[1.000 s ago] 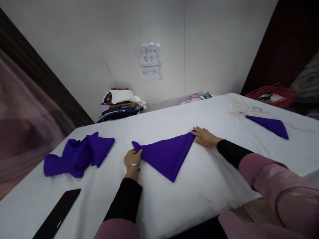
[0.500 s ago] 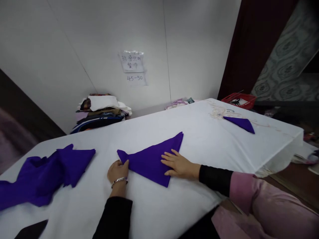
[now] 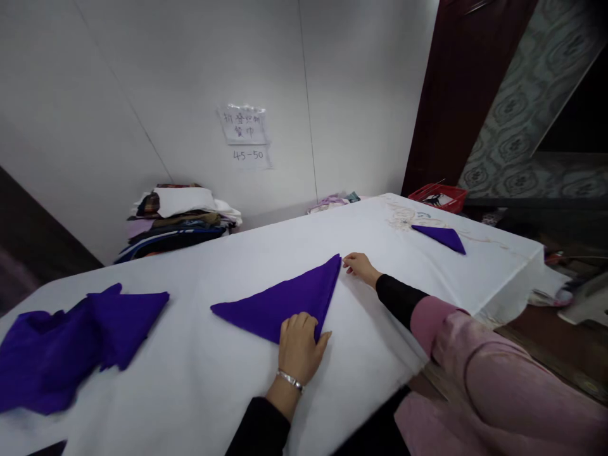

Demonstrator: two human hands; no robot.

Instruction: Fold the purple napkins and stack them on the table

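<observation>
A purple napkin (image 3: 285,301) folded into a triangle lies flat on the white table (image 3: 199,380). My left hand (image 3: 299,345) rests on its near corner with the fingers curled down onto the cloth and the thumb out to the side. My right hand (image 3: 358,266) reaches across to the napkin's far right tip, its fingertips closed on that point. Both arms wear black sleeves under pink ones, and a bracelet sits on my left wrist.
A heap of unfolded purple napkins (image 3: 71,342) lies at the left. One folded purple napkin (image 3: 439,236) sits at the far right corner. A stack of clothes (image 3: 175,212) stands by the wall. A red basket (image 3: 439,196) is beyond the table. Paper signs (image 3: 244,126) hang on the wall.
My left hand left the napkin's left corner and came to its near corner. My right hand slid from the middle of the cloth out to the right tip. The view swung right.
</observation>
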